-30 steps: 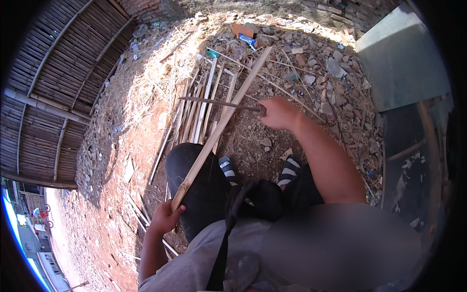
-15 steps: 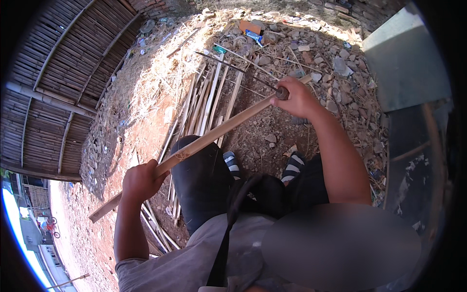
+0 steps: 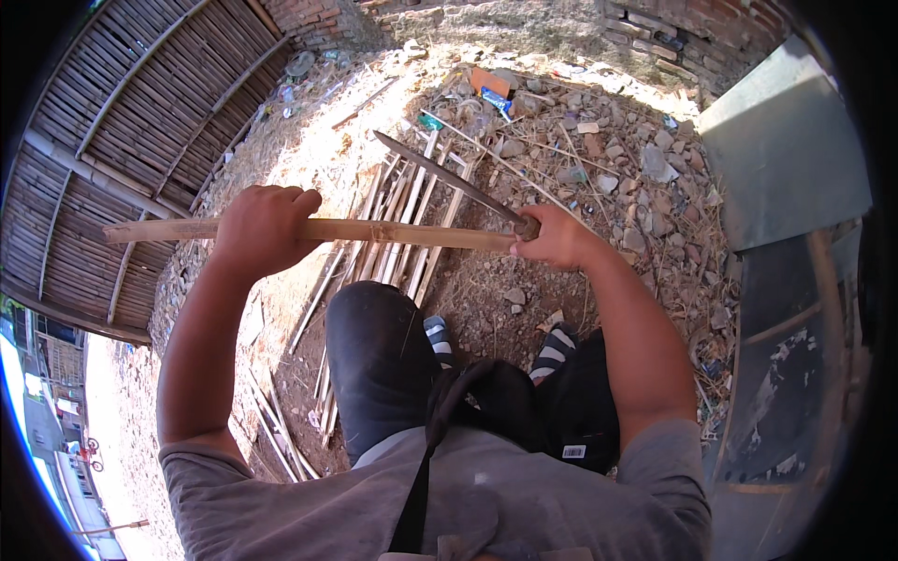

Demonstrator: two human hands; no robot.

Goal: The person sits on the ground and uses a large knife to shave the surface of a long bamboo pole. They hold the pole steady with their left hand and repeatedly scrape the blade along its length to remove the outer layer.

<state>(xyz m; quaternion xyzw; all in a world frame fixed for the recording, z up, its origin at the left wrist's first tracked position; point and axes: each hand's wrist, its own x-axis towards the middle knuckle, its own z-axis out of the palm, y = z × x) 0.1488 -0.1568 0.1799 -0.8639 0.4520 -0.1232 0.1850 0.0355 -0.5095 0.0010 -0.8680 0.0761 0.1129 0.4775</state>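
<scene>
Head view, pale strip [image 3: 402,234]: roughly level ahead of the knees, above the loose strips [image 3: 412,201].
Left hand [image 3: 267,229]: fist round the strip, near its middle; firmness here should prevent twisting.
Right hand [image 3: 554,238]: gripping the knife [image 3: 449,179] by its handle, at the strip's right end.
Blade: angled forward-left; best aimed clear of left fingers.

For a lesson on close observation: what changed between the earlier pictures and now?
The left hand has moved up the picture, gripping farther along the long, flat, tan wooden strip, which has swung from steeply slanted to nearly level. The right hand has also taken hold of the strip's right end. The dark, pointed metal blade now slants upward. Its brown handle stayed in that hand; pale, narrow slats stayed put.
</scene>
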